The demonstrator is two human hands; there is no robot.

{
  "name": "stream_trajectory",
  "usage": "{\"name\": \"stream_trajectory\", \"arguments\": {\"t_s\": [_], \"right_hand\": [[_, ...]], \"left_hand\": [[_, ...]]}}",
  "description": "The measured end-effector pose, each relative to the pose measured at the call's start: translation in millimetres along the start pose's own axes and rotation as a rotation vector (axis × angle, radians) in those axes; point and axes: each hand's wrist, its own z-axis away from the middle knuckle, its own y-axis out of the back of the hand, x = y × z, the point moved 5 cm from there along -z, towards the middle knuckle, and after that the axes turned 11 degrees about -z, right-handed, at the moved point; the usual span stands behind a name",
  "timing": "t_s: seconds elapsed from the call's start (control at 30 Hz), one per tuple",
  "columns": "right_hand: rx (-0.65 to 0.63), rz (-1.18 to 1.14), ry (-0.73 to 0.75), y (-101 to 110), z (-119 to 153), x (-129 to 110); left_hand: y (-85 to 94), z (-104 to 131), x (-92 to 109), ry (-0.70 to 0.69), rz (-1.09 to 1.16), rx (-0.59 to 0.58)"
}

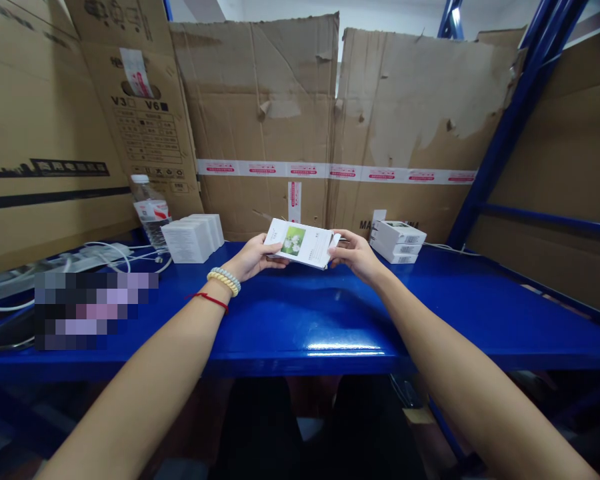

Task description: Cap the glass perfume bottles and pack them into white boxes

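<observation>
A flat white box (307,245) with a green picture of white flowers is held up above the blue table, slightly tilted. My left hand (257,257) grips its left end, thumb on the front face and fingers behind. At the right end, my right hand (356,255) has its thumb and fingers closed on the box beside an end flap that stands out. To the left is a row of white boxes (187,239) standing on edge. On the right, several similar white boxes (400,233) lie stacked, one with a raised flap.
The blue table (300,320) has cardboard sheets (260,120) along its back and blue rack posts (505,127) at the right. A water bottle (151,210), a power strip (100,257) with white cables and a blurred-out item (95,310) are on the left.
</observation>
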Motion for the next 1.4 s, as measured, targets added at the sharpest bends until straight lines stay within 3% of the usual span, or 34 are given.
{"name": "stream_trajectory", "arguments": {"t_s": [0.27,0.43,0.6,0.77,1.07,1.4], "right_hand": [[0.086,-0.021,-0.005,2.9,1.3,-4.0],[0.08,0.014,-0.008,1.7,0.9,-3.0],[0.085,0.067,0.034,2.4,1.2,-3.7],[0.07,0.132,0.047,5.5,-0.2,-2.8],[-0.033,0.329,-0.095,6.4,-3.0,13.9],[-0.089,0.209,-0.045,-2.2,3.1,3.6]], "left_hand": [[-0.2,2.0,4.0,-0.009,0.009,0.029],[2.9,1.6,6.0,-0.051,-0.001,0.111],[1.5,1.4,5.8,-0.026,-0.022,0.115],[1.0,0.7,4.7,-0.032,-0.022,0.093],[8.1,-1.6,6.3,-0.119,-0.099,0.164],[4.2,-0.4,6.6,-0.067,-0.057,0.137]]}}
